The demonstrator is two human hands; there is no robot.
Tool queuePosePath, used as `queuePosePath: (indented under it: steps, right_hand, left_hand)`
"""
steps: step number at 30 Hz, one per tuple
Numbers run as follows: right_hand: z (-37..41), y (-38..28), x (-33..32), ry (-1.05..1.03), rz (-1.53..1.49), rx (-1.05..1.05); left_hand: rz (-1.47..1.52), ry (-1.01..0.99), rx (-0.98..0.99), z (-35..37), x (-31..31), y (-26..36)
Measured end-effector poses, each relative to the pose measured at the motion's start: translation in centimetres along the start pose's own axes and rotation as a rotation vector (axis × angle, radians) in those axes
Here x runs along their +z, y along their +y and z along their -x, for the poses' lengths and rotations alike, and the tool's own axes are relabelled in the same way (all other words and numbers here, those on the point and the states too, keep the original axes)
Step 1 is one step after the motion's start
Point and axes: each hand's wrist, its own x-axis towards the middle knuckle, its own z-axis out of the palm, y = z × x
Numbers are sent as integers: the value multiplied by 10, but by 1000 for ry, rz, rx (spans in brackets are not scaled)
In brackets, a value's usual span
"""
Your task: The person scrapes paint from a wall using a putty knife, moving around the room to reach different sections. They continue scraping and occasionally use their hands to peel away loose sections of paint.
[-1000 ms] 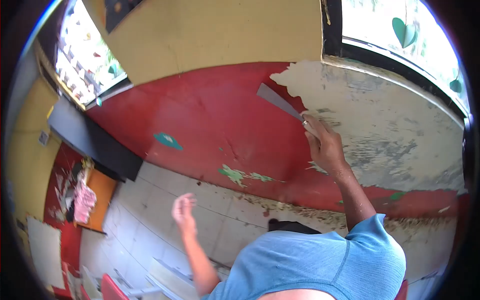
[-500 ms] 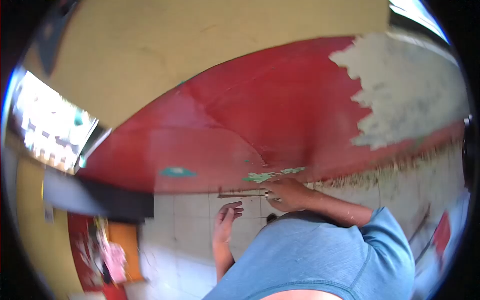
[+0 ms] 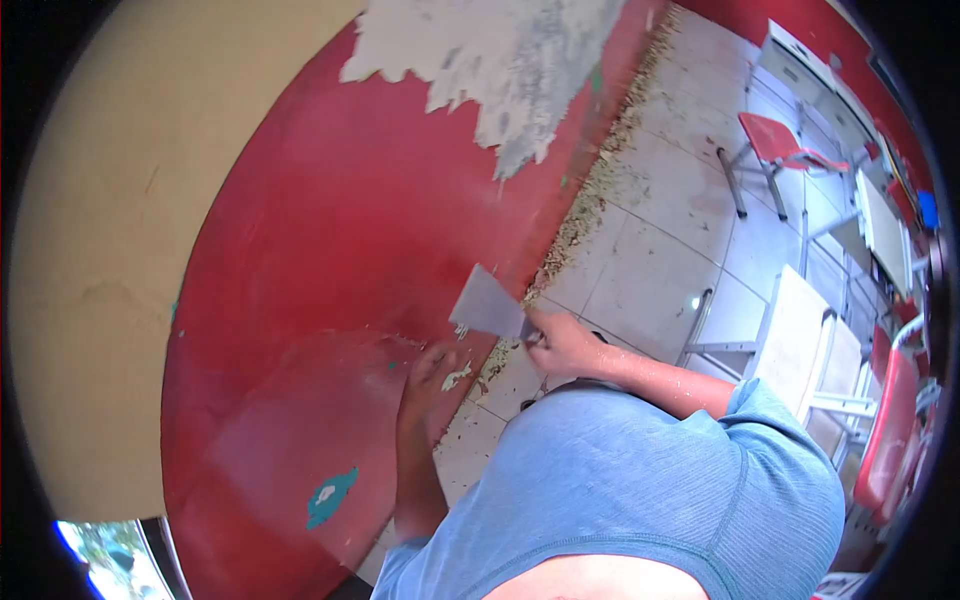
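My right hand (image 3: 567,345) is closed round the handle of a wide, flat-bladed paint scraper (image 3: 487,302), its grey blade pointing up and left over the lower part of the red wall (image 3: 320,230). Beside the blade, lower and to the left, is my left hand (image 3: 430,370), fingers loosely bent and apart, with nothing seen in it. A small pale chipped patch (image 3: 457,376) shows right by its fingertips. Farther up the wall, a large area of bare grey-white surface (image 3: 500,70) has a ragged edge against the red paint.
Paint flakes (image 3: 590,215) lie along the foot of the wall on white floor tiles (image 3: 645,270). A teal chipped spot (image 3: 332,497) marks the wall at lower left. Red chairs (image 3: 775,140) and white-topped tables (image 3: 790,335) stand on the right.
The view has swung right, bringing chairs and tables into sight. The scraper blade, edge-on before, now shows its flat face. My left hand has come up near the wall.
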Motion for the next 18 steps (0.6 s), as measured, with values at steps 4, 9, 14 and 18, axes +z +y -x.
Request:
queuePosePath:
  steps: [4,9,14,18]
  right_hand:
    - [8,79,-15,60,63,359]
    - [2,104,-67,97,-348,545]
    - [-44,166,-127,149,-388,431]
    - [-81,208,-150,222,-560,451]
  left_hand:
    - [214,-83,-72,-61,77,3]
    - [236,-174,-256,-133,134,-29]
    - [201,-85,-404,-195,172,-19]
    - [305,-18,-562,-261,198,-24]
